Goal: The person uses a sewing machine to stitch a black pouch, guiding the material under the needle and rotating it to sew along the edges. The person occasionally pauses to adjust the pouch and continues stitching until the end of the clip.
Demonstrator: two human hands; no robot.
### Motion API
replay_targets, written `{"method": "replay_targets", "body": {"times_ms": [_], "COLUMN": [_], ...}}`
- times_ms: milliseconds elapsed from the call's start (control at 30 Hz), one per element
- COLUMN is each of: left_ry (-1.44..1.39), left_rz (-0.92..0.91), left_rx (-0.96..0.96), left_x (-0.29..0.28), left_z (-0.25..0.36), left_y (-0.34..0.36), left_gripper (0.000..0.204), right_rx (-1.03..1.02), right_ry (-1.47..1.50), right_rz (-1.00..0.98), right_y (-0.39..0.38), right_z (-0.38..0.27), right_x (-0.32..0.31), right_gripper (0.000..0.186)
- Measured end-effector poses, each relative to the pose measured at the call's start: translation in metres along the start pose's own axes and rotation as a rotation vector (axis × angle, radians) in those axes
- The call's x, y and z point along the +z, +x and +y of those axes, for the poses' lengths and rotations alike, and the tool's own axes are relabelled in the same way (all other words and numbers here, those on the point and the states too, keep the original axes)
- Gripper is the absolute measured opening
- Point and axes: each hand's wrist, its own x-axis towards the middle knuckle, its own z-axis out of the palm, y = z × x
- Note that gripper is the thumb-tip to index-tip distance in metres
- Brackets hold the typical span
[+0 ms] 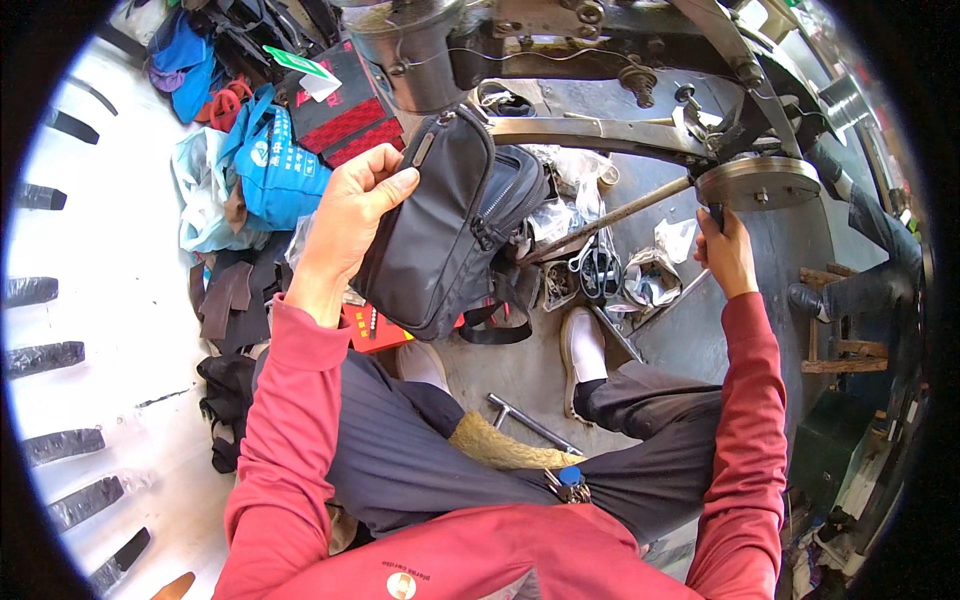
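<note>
My left hand (355,210) pinches the top edge of a black bag (415,260), which has zippers, a front pocket and a dangling strap. The bag's upper end is at the metal cylinder (400,55) of an old machine, under its black arm (540,55); exactly where they touch is unclear. On the right, my right hand (728,250) is closed round a dark handle (716,215) hanging from the machine's round metal wheel (755,180). Below the machine are scissors (600,275) and small containers of parts (650,280).
Blue cloth bags (275,180), red-black boxes (335,110) and dark scraps (225,300) pile up at left. A T-shaped metal tool (530,425) lies between my legs. At right, another person's trousered leg (870,300) is beside a wooden stool (840,365). A diagonal rod (620,215) crosses beneath the machine.
</note>
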Motion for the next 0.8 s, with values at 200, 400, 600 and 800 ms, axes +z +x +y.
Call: {"method": "replay_targets", "body": {"times_ms": [200, 400, 600, 800], "left_ry": [-0.013, -0.043, -0.014, 0.030], "left_rz": [0.000, -0.004, 0.011, -0.007], "left_rx": [-0.022, -0.008, 0.019, 0.029], "left_x": [0.000, 0.001, 0.001, -0.002], "left_z": [0.000, 0.000, -0.002, -0.002], "left_y": [0.001, 0.000, 0.001, 0.001], "left_gripper": [0.006, 0.006, 0.007, 0.007], "right_rx": [-0.150, -0.190, -0.189, -0.305], "right_ry": [-0.320, -0.155, 0.235, 0.297], "right_rz": [0.163, 0.427, 0.441, 0.454], "right_y": [0.016, 0.049, 0.029, -0.001], "right_z": [0.026, 0.059, 0.006, -0.045], "right_x": [0.000, -0.051, -0.102, -0.084], "right_gripper": [0.035, 0.027, 0.018, 0.024]}}
